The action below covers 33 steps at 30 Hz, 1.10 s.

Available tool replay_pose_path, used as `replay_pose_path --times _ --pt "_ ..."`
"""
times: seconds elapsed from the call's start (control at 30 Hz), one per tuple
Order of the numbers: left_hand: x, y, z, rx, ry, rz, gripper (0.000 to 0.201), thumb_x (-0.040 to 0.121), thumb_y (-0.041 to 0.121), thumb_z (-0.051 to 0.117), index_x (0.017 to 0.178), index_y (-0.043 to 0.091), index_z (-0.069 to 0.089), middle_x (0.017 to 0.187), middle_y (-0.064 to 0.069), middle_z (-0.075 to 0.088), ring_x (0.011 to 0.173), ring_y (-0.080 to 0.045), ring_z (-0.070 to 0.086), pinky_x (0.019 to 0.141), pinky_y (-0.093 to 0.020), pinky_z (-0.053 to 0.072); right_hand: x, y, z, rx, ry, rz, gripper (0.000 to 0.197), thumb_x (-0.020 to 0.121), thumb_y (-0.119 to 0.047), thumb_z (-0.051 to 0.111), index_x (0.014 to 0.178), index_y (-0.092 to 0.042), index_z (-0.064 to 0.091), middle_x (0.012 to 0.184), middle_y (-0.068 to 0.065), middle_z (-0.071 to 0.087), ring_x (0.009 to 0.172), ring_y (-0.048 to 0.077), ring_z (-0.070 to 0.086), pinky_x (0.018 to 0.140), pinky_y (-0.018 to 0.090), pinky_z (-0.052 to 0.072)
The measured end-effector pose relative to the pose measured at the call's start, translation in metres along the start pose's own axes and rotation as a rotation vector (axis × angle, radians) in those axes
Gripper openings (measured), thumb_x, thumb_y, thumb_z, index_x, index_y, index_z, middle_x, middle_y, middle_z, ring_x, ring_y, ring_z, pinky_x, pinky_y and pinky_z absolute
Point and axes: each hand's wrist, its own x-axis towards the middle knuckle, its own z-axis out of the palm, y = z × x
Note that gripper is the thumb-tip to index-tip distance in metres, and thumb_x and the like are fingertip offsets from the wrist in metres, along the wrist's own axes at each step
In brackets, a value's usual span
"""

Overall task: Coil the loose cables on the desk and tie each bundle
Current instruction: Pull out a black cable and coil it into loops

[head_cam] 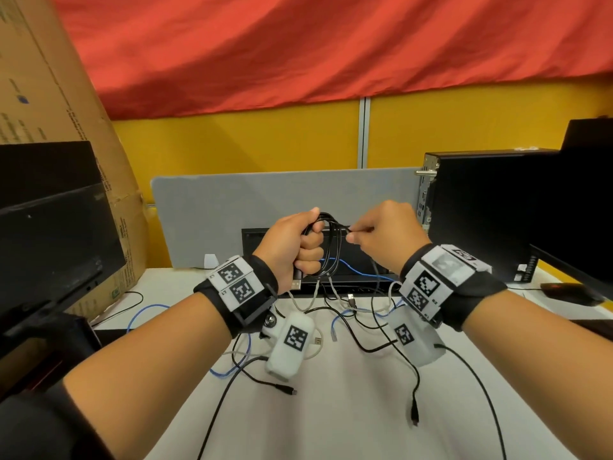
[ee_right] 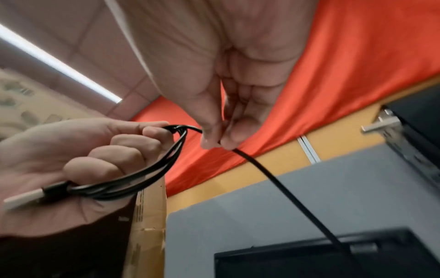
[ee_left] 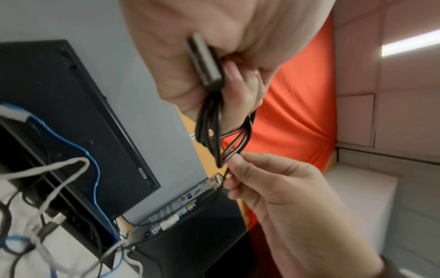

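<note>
My left hand [head_cam: 310,247] grips a coil of black cable [head_cam: 329,254] in its fist, held up above the white desk [head_cam: 331,419]. The cable's USB plug [head_cam: 297,281] sticks out under the fist. My right hand [head_cam: 355,235] pinches the free strand of that cable right beside the coil's top. From the pinch the strand [ee_right: 285,188] runs down toward the desk. The left wrist view shows the coil [ee_left: 214,131] hanging from my left palm. Loose blue [head_cam: 142,310], grey [head_cam: 308,303] and black [head_cam: 411,370] cables lie tangled on the desk below my wrists.
A black monitor [head_cam: 49,234] and a tall cardboard box [head_cam: 49,94] stand at the left. A black desktop PC [head_cam: 481,210] and a mouse [head_cam: 567,292] are at the right. A grey divider panel [head_cam: 265,197] closes the back of the desk.
</note>
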Motion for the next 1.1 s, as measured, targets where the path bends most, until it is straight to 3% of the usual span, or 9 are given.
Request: replay_pose_path --times 0.1,0.2,0.37,0.47,0.57,0.7,0.87,1.0,1.1 --pt "-0.001 -0.001 0.004 -0.147 -0.051 -0.035 0.037 0.102 0.035 0.039 0.071 0.017 0.046 0.051 0.008 0.02 0.04 -0.005 0.012 0.033 -0.017 0.016 -0.006 -0.003 0.003 0.398 -0.039 0.211 0.005 0.079 -0.014 0.078 0.076 -0.012 0.076 0.064 0.003 0.072 0.062 0.014 0.072 0.065 0.024 0.059" --pt "-0.001 -0.003 0.007 -0.244 -0.073 -0.052 0.037 0.102 0.036 0.038 0.072 0.017 0.046 0.05 0.008 0.022 0.038 -0.005 0.013 0.032 -0.017 0.017 -0.013 -0.012 0.007 0.85 -0.053 0.399 0.01 0.082 0.005 0.07 0.073 0.001 0.072 0.077 0.019 0.072 0.063 0.022 0.072 0.061 0.026 0.06" --pt "0.001 -0.007 0.007 -0.26 -0.033 -0.024 0.038 0.103 0.036 0.037 0.071 0.018 0.046 0.05 0.008 0.021 0.035 -0.004 0.019 0.032 -0.017 0.018 -0.018 -0.016 0.005 1.288 -0.142 0.555 0.013 0.09 0.007 0.055 0.097 0.011 0.064 0.092 0.022 0.069 0.075 0.028 0.071 0.061 0.03 0.059" --pt "0.003 -0.009 0.007 -0.266 -0.026 -0.004 0.038 0.103 0.037 0.037 0.072 0.017 0.046 0.049 0.008 0.022 0.036 -0.004 0.018 0.033 -0.017 0.018 -0.021 -0.017 0.003 1.273 -0.272 0.504 0.018 0.088 -0.008 0.066 0.103 0.002 0.066 0.087 0.015 0.069 0.072 0.022 0.069 0.065 0.03 0.058" --pt "0.005 -0.012 0.007 -0.243 -0.015 0.033 0.037 0.103 0.036 0.038 0.073 0.016 0.046 0.05 0.007 0.023 0.038 -0.005 0.018 0.035 -0.017 0.019 -0.022 -0.02 0.006 1.207 -0.235 0.499 0.025 0.084 -0.007 0.071 0.105 0.004 0.065 0.09 0.014 0.069 0.07 0.019 0.07 0.063 0.027 0.057" --pt "0.006 -0.017 0.003 -0.165 -0.017 0.084 0.036 0.104 0.035 0.036 0.076 0.015 0.046 0.052 0.006 0.024 0.039 -0.006 0.02 0.036 -0.018 0.025 -0.022 -0.021 0.008 1.172 -0.192 0.511 0.003 0.088 -0.002 0.066 0.089 -0.002 0.063 0.077 0.011 0.067 0.065 0.017 0.065 0.062 0.026 0.056" --pt "0.005 -0.026 -0.008 0.028 -0.006 0.099 0.035 0.105 0.031 0.034 0.081 0.013 0.051 0.061 0.001 0.036 0.051 -0.011 0.04 0.054 -0.024 0.047 -0.022 -0.023 -0.001 1.142 -0.184 0.5 0.008 0.085 0.005 0.065 0.082 -0.002 0.065 0.065 0.01 0.069 0.053 0.016 0.068 0.047 0.022 0.053" --pt "-0.001 -0.031 -0.019 0.171 -0.035 0.093 0.031 0.105 0.016 0.036 0.088 0.005 0.059 0.07 -0.004 0.051 0.068 -0.018 0.059 0.071 -0.028 0.055 -0.029 -0.019 0.0 1.173 -0.199 0.547 0.013 0.086 0.012 0.06 0.085 0.0 0.064 0.063 0.012 0.069 0.053 0.019 0.067 0.048 0.026 0.054" --pt "-0.003 -0.037 -0.02 0.08 -0.037 0.066 0.025 0.103 0.004 0.035 0.098 -0.001 0.059 0.069 -0.006 0.052 0.064 -0.017 0.061 0.068 -0.03 0.057 -0.035 -0.018 0.008 1.183 -0.246 0.557 0.015 0.089 0.012 0.055 0.088 0.001 0.065 0.069 0.016 0.068 0.056 0.02 0.067 0.05 0.026 0.056"
